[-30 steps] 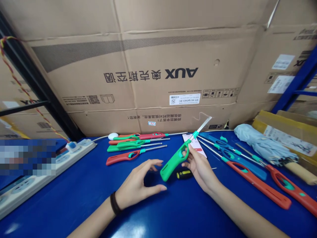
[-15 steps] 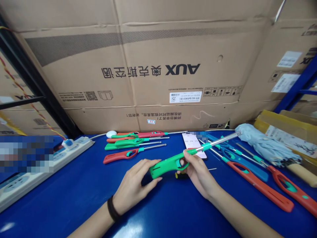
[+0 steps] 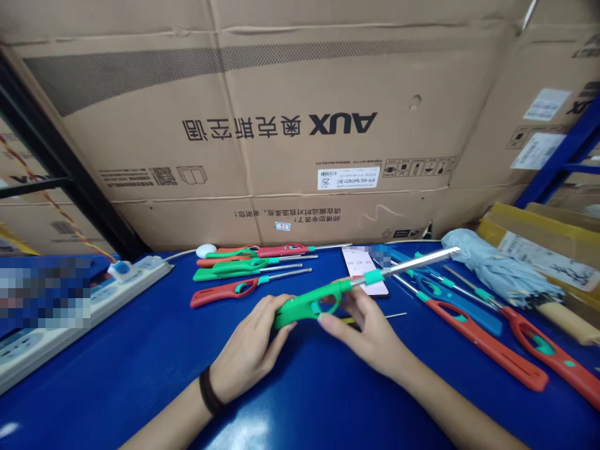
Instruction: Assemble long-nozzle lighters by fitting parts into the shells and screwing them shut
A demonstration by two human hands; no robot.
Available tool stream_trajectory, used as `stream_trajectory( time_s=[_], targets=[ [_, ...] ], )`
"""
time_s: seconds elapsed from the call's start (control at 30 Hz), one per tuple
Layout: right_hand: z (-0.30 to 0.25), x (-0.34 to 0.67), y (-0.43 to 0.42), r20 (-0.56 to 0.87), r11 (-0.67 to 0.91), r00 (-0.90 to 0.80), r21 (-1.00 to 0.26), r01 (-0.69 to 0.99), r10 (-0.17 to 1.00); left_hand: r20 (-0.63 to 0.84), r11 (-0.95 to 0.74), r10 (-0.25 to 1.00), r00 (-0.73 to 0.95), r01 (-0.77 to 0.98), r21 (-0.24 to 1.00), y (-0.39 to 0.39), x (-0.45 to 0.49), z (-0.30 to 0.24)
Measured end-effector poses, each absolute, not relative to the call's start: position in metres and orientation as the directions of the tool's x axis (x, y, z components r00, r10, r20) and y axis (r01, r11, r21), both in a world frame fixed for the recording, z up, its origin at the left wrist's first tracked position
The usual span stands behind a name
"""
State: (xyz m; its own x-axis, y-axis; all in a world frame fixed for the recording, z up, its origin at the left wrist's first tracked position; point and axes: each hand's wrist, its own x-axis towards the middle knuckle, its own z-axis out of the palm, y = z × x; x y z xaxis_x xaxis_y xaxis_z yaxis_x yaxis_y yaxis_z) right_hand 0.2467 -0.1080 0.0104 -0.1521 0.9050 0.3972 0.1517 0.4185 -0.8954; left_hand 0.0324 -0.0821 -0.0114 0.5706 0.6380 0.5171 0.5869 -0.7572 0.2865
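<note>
A green gas lighter [image 3: 300, 306] with a long metal barrel points up to the right. My left hand [image 3: 253, 344] is closed around its handle end. Beside the trigger guard, my right hand [image 3: 375, 331] has its thumb and fingers spread apart; the thumb tip is at the guard and the other fingertips are partly hidden behind the lighter. A teal collar [image 3: 374, 277] sits on the barrel, with bare metal between it and the green body. Behind my right hand lies a thin tool with a yellow handle [image 3: 349, 320], mostly covered.
Several red and green lighters [image 3: 225, 292] lie at the left back. Red lighters [image 3: 487, 344] and a blue one [image 3: 487, 319] are at the right, near a folded umbrella [image 3: 497, 262]. A phone [image 3: 359, 265] shows a timer. A power strip [image 3: 126, 284] runs along the left.
My left hand has closed around the lighter's handle. My right thumb and fingers have spread from their hold. A metal gap now shows between the collar and the body.
</note>
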Motion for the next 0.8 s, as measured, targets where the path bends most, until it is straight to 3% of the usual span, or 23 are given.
stream_trajectory(
  time_s=[0.07, 0.13, 0.23, 0.33, 0.47, 0.6, 0.67, 0.8],
  targets=[
    [0.013, 0.251, -0.11, 0.438, 0.471, -0.192, -0.725, 0.502, 0.878, 0.54, -0.734, 0.655, 0.529, 0.615, 0.288, -0.082, 0.032, -0.013],
    [0.012, 0.255, -0.11, 0.387, 0.438, -0.252, -0.537, 0.721, 0.887, 0.542, -0.708, 0.679, 0.495, 0.637, 0.304, -0.083, 0.031, -0.012],
    [0.007, 0.256, -0.107, 0.248, 0.374, -0.299, -0.359, 0.855, 0.922, 0.528, -0.667, 0.723, 0.446, 0.65, 0.365, -0.083, 0.03, -0.009],
    [0.001, 0.25, -0.105, 0.193, 0.4, -0.358, -0.269, 0.876, 0.914, 0.516, -0.657, 0.733, 0.444, 0.661, 0.363, -0.082, 0.029, -0.007],
    [0.005, 0.242, -0.109, 0.167, 0.483, -0.454, -0.269, 0.833, 0.875, 0.472, -0.671, 0.728, 0.498, 0.661, 0.336, -0.078, 0.03, -0.01],
    [0.02, 0.255, -0.118, 0.13, 0.519, -0.512, -0.382, 0.765, 0.849, 0.435, -0.66, 0.744, 0.508, 0.663, 0.354, -0.078, 0.03, -0.011],
    [0.028, 0.269, -0.12, 0.059, 0.478, -0.508, -0.445, 0.757, 0.859, 0.428, -0.648, 0.754, 0.498, 0.67, 0.362, -0.078, 0.029, -0.009],
    [0.042, 0.293, -0.121, -0.224, 0.236, -0.386, -0.498, 0.835, 0.895, 0.407, -0.632, 0.771, 0.491, 0.672, 0.386, -0.08, 0.028, -0.007]
  ],
)
